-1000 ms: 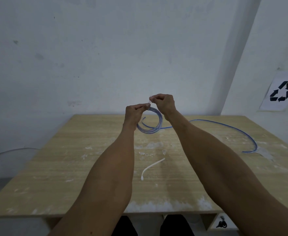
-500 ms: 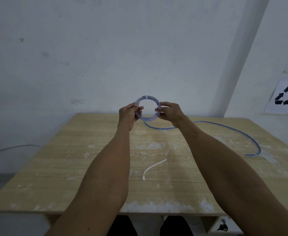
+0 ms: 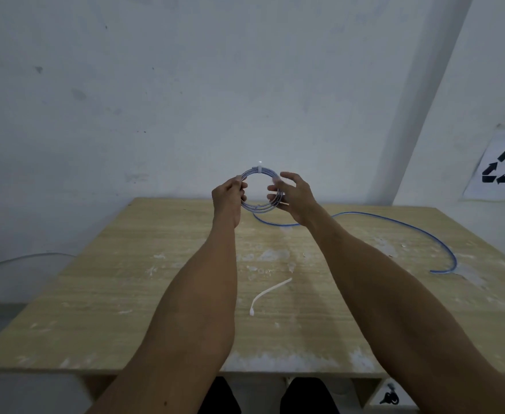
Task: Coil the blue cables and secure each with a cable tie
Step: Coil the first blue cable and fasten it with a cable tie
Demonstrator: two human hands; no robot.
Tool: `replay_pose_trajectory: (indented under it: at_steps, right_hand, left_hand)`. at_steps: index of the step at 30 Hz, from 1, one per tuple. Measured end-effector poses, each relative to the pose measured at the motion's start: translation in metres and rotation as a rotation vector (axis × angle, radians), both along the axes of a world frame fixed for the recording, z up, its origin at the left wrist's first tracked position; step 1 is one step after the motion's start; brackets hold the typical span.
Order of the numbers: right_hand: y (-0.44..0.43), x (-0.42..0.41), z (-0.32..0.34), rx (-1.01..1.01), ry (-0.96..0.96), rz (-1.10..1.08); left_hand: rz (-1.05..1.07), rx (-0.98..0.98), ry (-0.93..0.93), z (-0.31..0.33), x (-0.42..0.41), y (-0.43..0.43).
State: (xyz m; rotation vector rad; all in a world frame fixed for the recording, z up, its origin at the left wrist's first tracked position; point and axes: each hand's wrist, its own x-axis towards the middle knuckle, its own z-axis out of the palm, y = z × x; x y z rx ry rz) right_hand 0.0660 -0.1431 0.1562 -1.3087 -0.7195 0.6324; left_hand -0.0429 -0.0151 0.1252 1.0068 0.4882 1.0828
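Observation:
I hold a coiled blue cable (image 3: 258, 173) upright as a ring above the far edge of the table. A white cable tie (image 3: 259, 167) is wrapped around the top of the coil. My left hand (image 3: 229, 196) pinches the ring's left side. My right hand (image 3: 294, 196) is at the ring's right side with its fingers spread and blurred; whether it still grips the coil is unclear. A second blue cable (image 3: 400, 227) lies loose in an arc across the right part of the table. A spare white cable tie (image 3: 267, 295) lies flat near the table's middle.
The wooden table (image 3: 126, 294) is scuffed with white marks and stands against a pale wall. A recycling sign (image 3: 500, 168) hangs on the right wall. A thin grey cord (image 3: 21, 259) runs along the floor at left.
The coil went from hanging under my pinching fingers to standing as an upright ring held by its sides. My right hand's fingers have now spread apart at the coil's right side.

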Motion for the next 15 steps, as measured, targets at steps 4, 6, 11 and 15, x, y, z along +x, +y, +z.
replay_pose_trajectory:
  at_steps: [4, 6, 11, 15]
  right_hand:
    - [-0.0054, 0.0044, -0.0057, -0.071, -0.169, 0.007]
    - [-0.0062, 0.0075, -0.006, -0.091, -0.202, -0.029]
    - [-0.0056, 0.0059, -0.0001, -0.13, -0.244, 0.006]
    - [-0.0071, 0.0041, 0.0035, -0.174, -0.277, 0.055]
  left_hand:
    - [-0.013, -0.028, 0.005, 0.003, 0.0033, -0.0017]
    - [-0.058, -0.016, 0.045, 0.0027, 0.0019, -0.0015]
    - [-0.001, -0.023, 0.042, 0.002, 0.0033, 0.0023]
    - [0.057, 0.024, 0.095, 0.002, 0.0039, 0.0048]
